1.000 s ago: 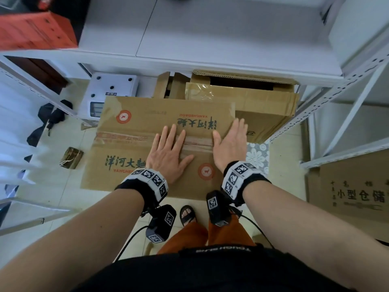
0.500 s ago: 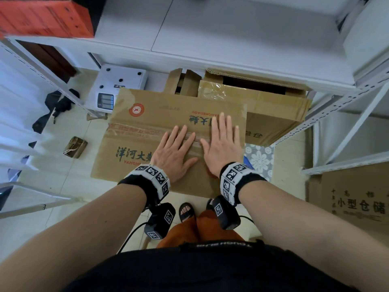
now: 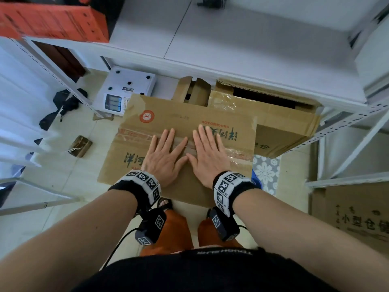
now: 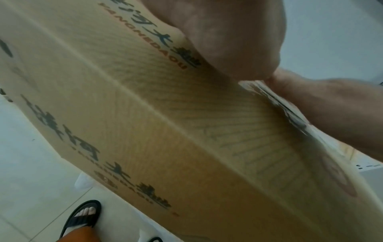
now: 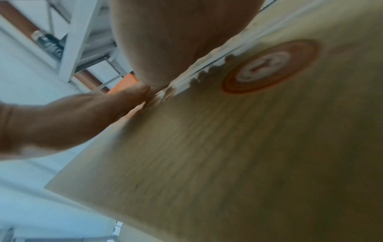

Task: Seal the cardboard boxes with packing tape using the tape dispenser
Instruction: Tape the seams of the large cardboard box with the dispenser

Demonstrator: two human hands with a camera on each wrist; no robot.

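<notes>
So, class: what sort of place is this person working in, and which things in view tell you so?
Probably a small storeroom or packing area. White metal shelving stands over a tiled floor, several cardboard boxes sit beneath and beside it, and a white weighing scale rests on the floor.

Your box = matt brown corrugated cardboard, ribbing visible through the face; seam tape is glossy clear plastic w/ a torn whitish edge. Shelf frame looks painted metal, floor smooth glazed tile.
</notes>
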